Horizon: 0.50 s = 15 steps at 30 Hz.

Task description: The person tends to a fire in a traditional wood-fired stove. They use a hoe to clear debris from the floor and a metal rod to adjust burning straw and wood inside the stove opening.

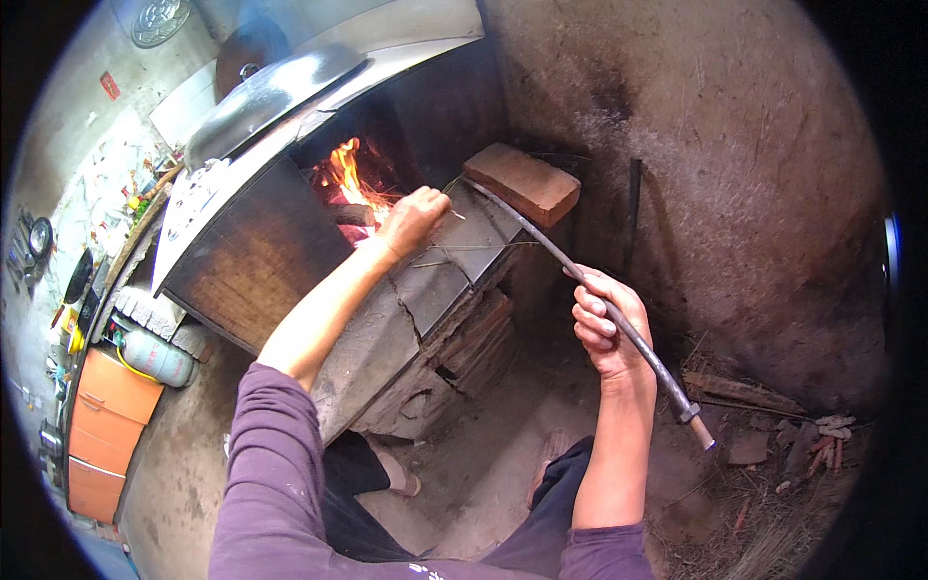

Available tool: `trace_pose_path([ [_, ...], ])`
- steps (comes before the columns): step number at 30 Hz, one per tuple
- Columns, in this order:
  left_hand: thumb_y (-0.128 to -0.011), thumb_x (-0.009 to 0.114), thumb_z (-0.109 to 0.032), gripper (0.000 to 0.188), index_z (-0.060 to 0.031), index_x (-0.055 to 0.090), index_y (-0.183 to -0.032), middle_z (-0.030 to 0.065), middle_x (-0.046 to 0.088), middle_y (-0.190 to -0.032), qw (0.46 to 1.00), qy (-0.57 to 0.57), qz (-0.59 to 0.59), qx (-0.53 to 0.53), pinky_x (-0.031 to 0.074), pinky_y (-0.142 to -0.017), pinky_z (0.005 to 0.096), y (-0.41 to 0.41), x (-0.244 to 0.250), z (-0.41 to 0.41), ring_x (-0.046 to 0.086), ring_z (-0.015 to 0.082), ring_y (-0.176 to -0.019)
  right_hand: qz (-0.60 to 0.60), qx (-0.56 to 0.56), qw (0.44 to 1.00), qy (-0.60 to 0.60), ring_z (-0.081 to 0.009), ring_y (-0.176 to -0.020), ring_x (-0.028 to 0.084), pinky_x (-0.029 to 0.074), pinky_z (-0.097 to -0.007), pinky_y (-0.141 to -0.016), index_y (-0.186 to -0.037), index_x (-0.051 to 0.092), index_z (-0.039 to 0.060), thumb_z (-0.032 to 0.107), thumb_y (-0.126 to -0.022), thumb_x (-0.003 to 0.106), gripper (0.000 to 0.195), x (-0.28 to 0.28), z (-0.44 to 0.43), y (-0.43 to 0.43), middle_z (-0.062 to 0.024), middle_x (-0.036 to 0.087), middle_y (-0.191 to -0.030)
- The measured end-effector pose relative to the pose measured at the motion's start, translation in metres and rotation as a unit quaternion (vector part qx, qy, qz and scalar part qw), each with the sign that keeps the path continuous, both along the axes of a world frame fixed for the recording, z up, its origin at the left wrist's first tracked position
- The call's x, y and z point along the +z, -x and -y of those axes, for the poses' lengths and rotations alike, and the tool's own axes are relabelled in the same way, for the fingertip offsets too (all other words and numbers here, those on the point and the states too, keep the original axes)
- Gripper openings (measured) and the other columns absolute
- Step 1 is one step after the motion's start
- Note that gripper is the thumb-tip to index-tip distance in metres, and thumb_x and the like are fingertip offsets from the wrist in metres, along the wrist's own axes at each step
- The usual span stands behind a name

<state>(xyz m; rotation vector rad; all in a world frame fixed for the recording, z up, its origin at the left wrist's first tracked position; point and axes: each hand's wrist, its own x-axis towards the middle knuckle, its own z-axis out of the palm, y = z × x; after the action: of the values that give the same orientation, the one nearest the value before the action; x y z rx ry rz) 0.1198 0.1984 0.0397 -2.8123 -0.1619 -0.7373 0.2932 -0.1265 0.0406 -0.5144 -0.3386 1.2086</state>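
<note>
My right hand (609,319) grips a long metal rod (554,250). Its far end rests by a red brick (522,181) on the stove ledge, and the near end points down to the right. My left hand (413,221) is held before the firebox mouth, fingers closed around a few thin dry stalks (455,214) that poke out beside it. Behind that hand, orange flames (349,174) rise in the firebox over a charred piece of wood (351,214). A few loose stalks (435,263) lie on the cracked ledge (442,290).
A domed metal lid (275,98) covers the stove top. A dark bar (634,214) leans against the earthen wall (739,181). Straw and sticks (768,507) litter the floor at right. On the left stand a gas cylinder (156,357) and an orange cabinet (109,428).
</note>
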Motion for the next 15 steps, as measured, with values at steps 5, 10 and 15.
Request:
trace_pose_path([
  [5,-0.077,0.066,-0.001,0.02,-0.0063,0.061,-0.095,0.0093,0.063,-0.088,0.994,-0.002,0.11,0.006,0.051,-0.074,0.0349,0.026,0.065,0.047,0.063,0.025,-0.084,-0.012,0.003,1.0,-0.002,-0.0008,-0.038,0.035,0.025,-0.0148,-0.031,-0.108,0.054,-0.0091,0.006,-0.091,0.051,0.023,-0.001,0.002,-0.004,0.0022,0.043,-0.058],
  [10,-0.077,0.063,-0.002,0.016,-0.0044,0.058,-0.092,0.0098,0.06,-0.087,0.993,-0.092,0.061,0.047,0.051,-0.075,0.0348,0.052,0.081,0.052,0.06,0.0259,-0.084,-0.007,-0.009,1.0,0.008,-0.0004,-0.038,0.034,0.025,-0.0145,-0.03,-0.109,0.053,-0.0106,0.006,-0.092,0.049,0.024,0.002,0.002,0.0,0.0025,0.042,-0.058],
  [15,-0.077,0.056,-0.004,0.012,-0.0027,0.058,-0.089,0.0117,0.059,-0.091,0.96,-0.177,-0.032,0.214,0.052,-0.077,0.0371,0.068,0.041,-0.026,0.058,0.0273,-0.092,-0.001,0.004,1.0,0.003,-0.0004,-0.038,0.034,0.025,-0.0144,-0.03,-0.109,0.053,-0.0102,0.006,-0.092,0.049,0.024,0.0,-0.002,0.006,0.0024,0.042,-0.058],
])
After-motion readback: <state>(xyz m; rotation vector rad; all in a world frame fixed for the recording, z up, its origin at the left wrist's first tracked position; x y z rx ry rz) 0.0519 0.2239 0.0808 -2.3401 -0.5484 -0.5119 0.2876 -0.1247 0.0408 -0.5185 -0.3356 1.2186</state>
